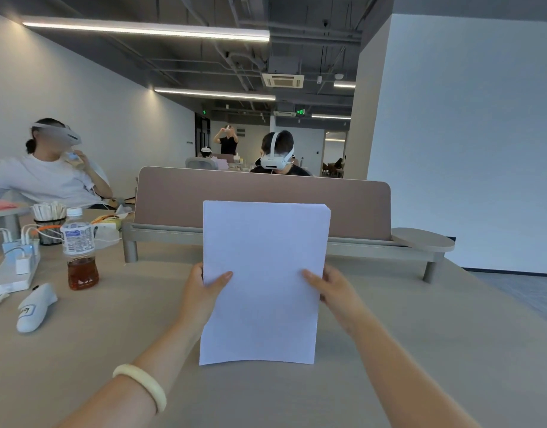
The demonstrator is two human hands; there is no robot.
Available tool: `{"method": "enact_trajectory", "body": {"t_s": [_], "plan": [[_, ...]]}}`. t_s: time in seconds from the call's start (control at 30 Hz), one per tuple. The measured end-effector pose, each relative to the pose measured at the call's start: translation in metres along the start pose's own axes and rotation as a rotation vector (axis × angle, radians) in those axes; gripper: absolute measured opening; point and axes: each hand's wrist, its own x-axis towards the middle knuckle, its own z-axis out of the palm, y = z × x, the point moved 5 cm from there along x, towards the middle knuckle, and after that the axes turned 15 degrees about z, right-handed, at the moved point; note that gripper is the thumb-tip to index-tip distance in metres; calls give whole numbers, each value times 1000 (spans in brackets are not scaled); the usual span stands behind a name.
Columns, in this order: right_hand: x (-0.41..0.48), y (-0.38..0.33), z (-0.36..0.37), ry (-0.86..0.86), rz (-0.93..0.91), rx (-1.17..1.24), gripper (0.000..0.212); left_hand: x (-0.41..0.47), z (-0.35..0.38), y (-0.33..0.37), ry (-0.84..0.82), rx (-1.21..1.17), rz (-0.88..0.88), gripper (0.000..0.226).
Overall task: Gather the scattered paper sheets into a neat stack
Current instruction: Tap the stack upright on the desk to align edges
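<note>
- Here we are holding a stack of paper (pixel 261 282) upright in front of us, its lower edge seeming to be resting on the worktop (pixel 111 350), about midway across it.
- Our left hand (pixel 201 291) is gripping the left edge of the stack about halfway up. The left thumb (pixel 222 278) is pressing on the front sheet, and the fingers are wrapping behind the paper, where we cannot tell how they are lying.
- Our right hand (pixel 334 291) is pinching the right edge at the same height, the right thumb (pixel 312 278) lying flat on the front and the other fingers hiding behind the sheets.
- The top edges of the sheets are lining up closely, with only a slight stagger showing at the upper right corner.
- A pale bracelet (pixel 140 384) is sitting on our left wrist.
- A bottle (pixel 79 248) with brown liquid in its lower part is standing well to the left of the stack, near a white power strip (pixel 15 267) and a cup of sticks (pixel 49 222).
- A low partition (pixel 173 196) is running across the far side of the worktop, behind the stack.
</note>
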Motion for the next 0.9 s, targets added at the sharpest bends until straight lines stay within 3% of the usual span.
{"method": "enact_trajectory", "body": {"t_s": [0.2,0.47,0.57,0.9], "plan": [[2,10,17,253,-31,83,24,-3,7,9,57,52,97,25],[4,31,18,271,-20,58,28,-18,11,0,44,143,115,12],[3,22,13,326,-27,61,22,-12,13,7,49,148,121,14],[3,48,10,282,38,-51,24,-20,13,0,27,175,82,14]]}}
